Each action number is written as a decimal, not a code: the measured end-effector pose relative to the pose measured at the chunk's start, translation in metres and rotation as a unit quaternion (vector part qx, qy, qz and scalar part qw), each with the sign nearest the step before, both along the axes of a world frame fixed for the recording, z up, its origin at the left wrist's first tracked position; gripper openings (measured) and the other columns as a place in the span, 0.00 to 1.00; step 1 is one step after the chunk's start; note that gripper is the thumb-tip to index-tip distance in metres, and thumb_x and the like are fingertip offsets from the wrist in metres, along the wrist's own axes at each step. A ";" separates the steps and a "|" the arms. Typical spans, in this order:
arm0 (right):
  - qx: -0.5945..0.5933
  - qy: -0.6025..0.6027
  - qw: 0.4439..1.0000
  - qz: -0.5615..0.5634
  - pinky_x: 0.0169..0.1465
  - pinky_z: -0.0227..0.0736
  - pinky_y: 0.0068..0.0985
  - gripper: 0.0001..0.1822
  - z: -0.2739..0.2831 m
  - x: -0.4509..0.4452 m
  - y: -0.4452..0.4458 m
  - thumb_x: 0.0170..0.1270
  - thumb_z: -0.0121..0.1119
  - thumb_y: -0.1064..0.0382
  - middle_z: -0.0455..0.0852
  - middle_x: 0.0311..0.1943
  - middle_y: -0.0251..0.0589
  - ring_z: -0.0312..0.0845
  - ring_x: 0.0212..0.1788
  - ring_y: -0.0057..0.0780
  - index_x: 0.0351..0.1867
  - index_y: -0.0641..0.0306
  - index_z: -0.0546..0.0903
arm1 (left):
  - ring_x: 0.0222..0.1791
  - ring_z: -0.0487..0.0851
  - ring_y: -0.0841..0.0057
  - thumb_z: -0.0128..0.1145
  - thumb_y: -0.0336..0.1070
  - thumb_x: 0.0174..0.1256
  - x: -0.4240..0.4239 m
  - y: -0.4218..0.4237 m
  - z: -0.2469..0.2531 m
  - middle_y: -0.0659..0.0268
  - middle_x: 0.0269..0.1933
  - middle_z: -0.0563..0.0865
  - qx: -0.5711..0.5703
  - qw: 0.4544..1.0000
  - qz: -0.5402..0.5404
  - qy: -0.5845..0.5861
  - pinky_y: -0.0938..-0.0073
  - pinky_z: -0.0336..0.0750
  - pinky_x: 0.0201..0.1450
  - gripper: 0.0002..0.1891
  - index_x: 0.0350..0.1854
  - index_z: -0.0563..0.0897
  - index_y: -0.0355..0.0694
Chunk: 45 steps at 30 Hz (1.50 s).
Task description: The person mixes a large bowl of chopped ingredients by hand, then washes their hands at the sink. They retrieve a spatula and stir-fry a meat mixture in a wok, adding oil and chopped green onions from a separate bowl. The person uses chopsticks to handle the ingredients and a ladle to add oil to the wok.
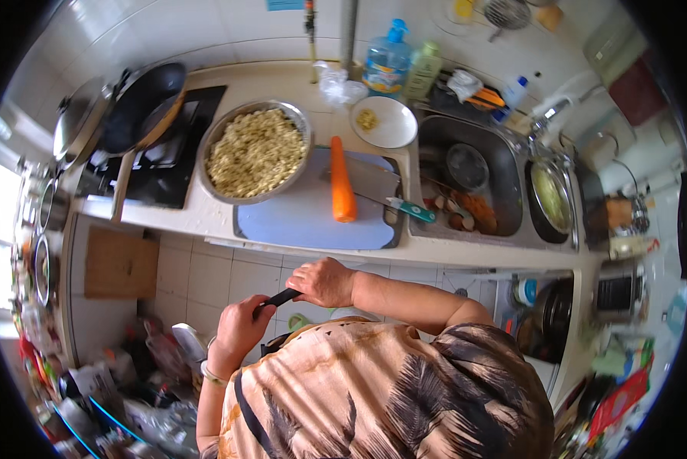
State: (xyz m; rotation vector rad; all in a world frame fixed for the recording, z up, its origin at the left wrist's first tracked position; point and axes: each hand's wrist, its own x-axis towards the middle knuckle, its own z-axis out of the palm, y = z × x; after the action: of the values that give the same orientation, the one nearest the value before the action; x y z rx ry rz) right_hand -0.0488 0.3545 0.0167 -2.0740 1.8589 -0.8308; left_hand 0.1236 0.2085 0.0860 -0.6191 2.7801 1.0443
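Note:
My left hand (244, 324) and my right hand (323, 282) are in front of my body, below the counter edge, both closed on a black strap or handle-like item (281, 296); its exact kind is unclear. On the counter ahead, a peeled carrot (342, 183) lies on a blue cutting board (297, 221), across the blade of a kitchen knife with a green handle (415, 210). A steel bowl (304, 123) full of a chopped pale food overlaps the board's left part. Behind the board, a white plate (398, 123) holds a little chopped yellowish food.
A frying pan (119, 123) stands on the black hob (197, 137) at left, its handle over the counter edge. The sink (504, 166) at right holds a dark bowl and orange peelings. A blue pump bottle (388, 60) and plastic bag (339, 86) stand by the wall.

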 end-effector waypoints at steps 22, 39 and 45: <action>-0.036 -0.071 0.764 -0.641 0.35 0.72 0.44 0.12 -0.004 -0.061 0.059 0.62 0.57 0.56 0.82 0.27 0.49 0.79 0.32 0.52 0.34 0.64 0.74 | 0.57 0.76 0.55 0.45 0.40 0.72 -0.166 -0.113 -0.133 0.47 0.56 0.77 0.760 0.592 0.205 0.174 0.57 0.73 0.60 0.20 0.57 0.70 0.30; -0.110 0.032 0.753 -0.647 0.38 0.77 0.34 0.13 -0.015 -0.017 0.234 0.56 0.61 0.62 0.83 0.35 0.40 0.81 0.36 0.40 0.44 0.55 0.78 | 0.60 0.72 0.59 0.41 0.27 0.68 -0.154 -0.125 -0.132 0.43 0.56 0.74 0.607 0.604 0.385 0.344 0.58 0.65 0.69 0.17 0.57 0.69 0.26; 0.093 0.017 0.383 -0.919 0.43 0.75 0.39 0.09 -0.061 0.031 0.628 0.56 0.59 0.60 0.84 0.32 0.46 0.81 0.40 0.44 0.38 0.56 0.81 | 0.63 0.71 0.57 0.35 0.39 0.75 -0.102 -0.179 -0.197 0.48 0.65 0.69 0.573 0.640 0.378 0.345 0.58 0.64 0.68 0.20 0.64 0.64 0.36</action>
State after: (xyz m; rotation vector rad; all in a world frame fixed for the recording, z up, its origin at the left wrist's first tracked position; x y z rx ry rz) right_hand -0.0182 0.9821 -0.0439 1.1180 3.2381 -0.5102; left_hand 0.0214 0.0295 -0.1114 -1.2798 1.2927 3.2667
